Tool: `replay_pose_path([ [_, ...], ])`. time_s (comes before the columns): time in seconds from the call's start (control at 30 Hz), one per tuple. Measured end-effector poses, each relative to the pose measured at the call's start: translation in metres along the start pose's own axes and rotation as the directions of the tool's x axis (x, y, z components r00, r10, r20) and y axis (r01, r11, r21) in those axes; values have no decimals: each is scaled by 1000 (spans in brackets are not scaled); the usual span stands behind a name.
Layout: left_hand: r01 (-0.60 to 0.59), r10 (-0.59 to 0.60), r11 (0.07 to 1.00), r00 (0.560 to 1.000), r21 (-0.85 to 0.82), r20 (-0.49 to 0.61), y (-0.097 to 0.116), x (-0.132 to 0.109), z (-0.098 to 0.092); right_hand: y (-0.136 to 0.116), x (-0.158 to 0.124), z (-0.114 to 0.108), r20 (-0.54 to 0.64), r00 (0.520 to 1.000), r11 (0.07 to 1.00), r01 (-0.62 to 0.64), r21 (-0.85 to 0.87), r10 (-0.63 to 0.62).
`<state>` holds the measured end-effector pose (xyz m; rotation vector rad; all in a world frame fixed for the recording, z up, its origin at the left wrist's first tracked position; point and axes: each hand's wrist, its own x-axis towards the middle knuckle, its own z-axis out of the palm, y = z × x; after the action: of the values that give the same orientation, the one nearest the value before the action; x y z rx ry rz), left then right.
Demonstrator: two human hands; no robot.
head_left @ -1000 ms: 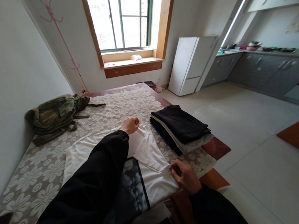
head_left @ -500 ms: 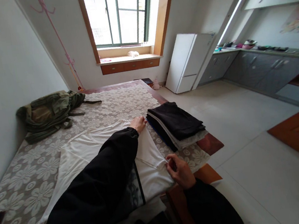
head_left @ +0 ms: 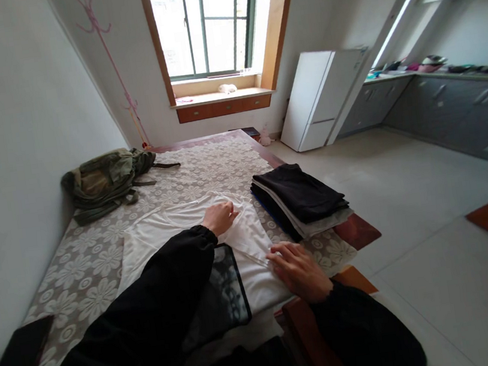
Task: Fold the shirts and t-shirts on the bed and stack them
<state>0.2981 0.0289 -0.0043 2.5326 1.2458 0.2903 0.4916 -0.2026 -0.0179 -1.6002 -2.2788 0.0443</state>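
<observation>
In the head view, with the shirt's middle as the clock's centre and twelve straight ahead of you, the white shirt (head_left: 246, 240) is lying spread on the flowered cloth (head_left: 210, 169), just in front of your body. Your left hand (head_left: 220, 218) is touching it at about one o'clock, the fingers curling down over the fabric near the shoulder – whether they are pinching any cloth, you cannot tell from here. Your right hand (head_left: 299, 271) is resting its fingertips on the sleeve edge at about four o'clock, fingers loosely bent; whether thumb and finger are gripping the hem is not showing clearly. A dark print (head_left: 223, 292) is facing up near five o'clock, your left forearm partly covering it.

At two o'clock a stack of folded clothes (head_left: 300, 196) is sitting just beside the shirt, apart from both hands – a black piece is lying on top, with grey showing under it. Toward ten o'clock a green backpack (head_left: 110, 180) is lying on the cloth near the wall (head_left: 7, 149). Farther off, a white fridge (head_left: 311, 98) is standing toward one o'clock, and a window (head_left: 212, 24) is letting in light toward twelve.
</observation>
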Motion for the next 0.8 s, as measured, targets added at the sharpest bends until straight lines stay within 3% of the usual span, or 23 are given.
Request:
replay_pose_path([
  [0.1, -13, 12, 1000, 1000, 16, 26, -8, -24, -5, 2, 7, 1, 56, 995, 996, 84, 7, -85],
  [0.23, -41, 42, 999, 998, -10, 49, -2, -42, -3, 14, 6, 8, -22, 999, 996, 39, 83, -38],
  [0.37, -53, 55, 997, 997, -57, 47, 9, -47, 3, 25, 2, 15, -90, 993, 983, -60, 176, 76],
  [0.53, -19, 23, 993, 999, -117, 32, 12, -43, 3, 31, 11, 5, -150, 984, 958, -48, 282, 94],
  [0.63, 12, -11, 991, 1000, -131, 14, 9, -39, 0, 22, 21, -6, -175, 983, 961, 4, 276, 47],
  [0.8, 68, -67, 992, 998, -102, 11, -3, -46, -2, 0, 30, -3, -65, 990, 965, 136, 226, -124],
])
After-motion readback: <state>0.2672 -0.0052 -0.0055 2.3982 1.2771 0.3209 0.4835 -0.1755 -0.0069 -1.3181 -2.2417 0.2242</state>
